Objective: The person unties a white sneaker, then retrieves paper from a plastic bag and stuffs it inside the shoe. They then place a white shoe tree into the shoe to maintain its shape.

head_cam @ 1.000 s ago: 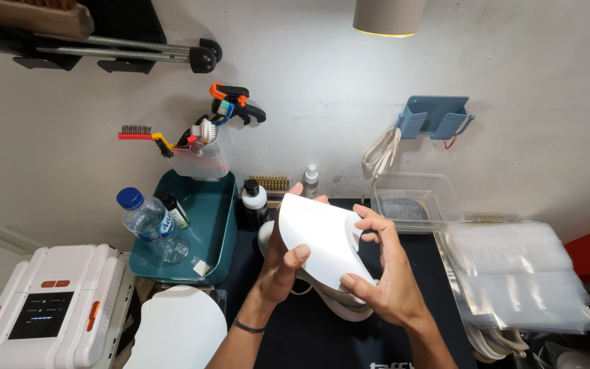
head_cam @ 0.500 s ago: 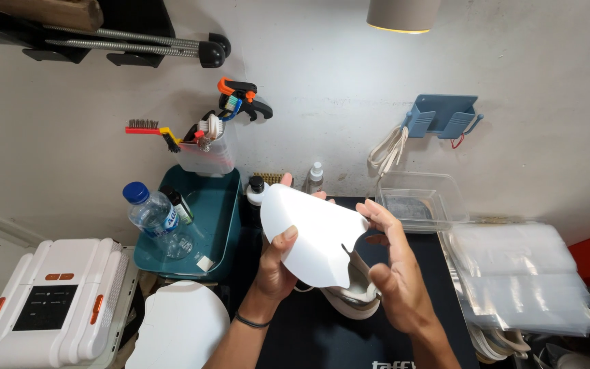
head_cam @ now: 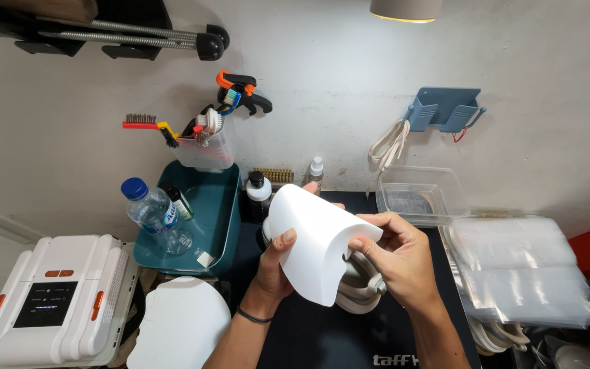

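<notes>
Two hands curl a white sheet over a pale shoe at the centre of the frame.

The left hand (head_cam: 276, 263) grips the left edge of the white sheet (head_cam: 312, 249), thumb pressed on its face and fingers behind it, while the right hand (head_cam: 396, 256) pinches the sheet's right edge, bending it into a curve. Under the sheet, a pale shoe (head_cam: 358, 290) shows just its sole edge, low centre, above the dark table (head_cam: 308, 335). Left of the hands sits a teal tray (head_cam: 220, 205) with a clear water bottle (head_cam: 150, 212). A white case (head_cam: 49, 301) fills the lower left, a clear plastic tub (head_cam: 418, 195) lies upper right of the hands, and stacked clear bags (head_cam: 520, 273) lie at the right.
</notes>
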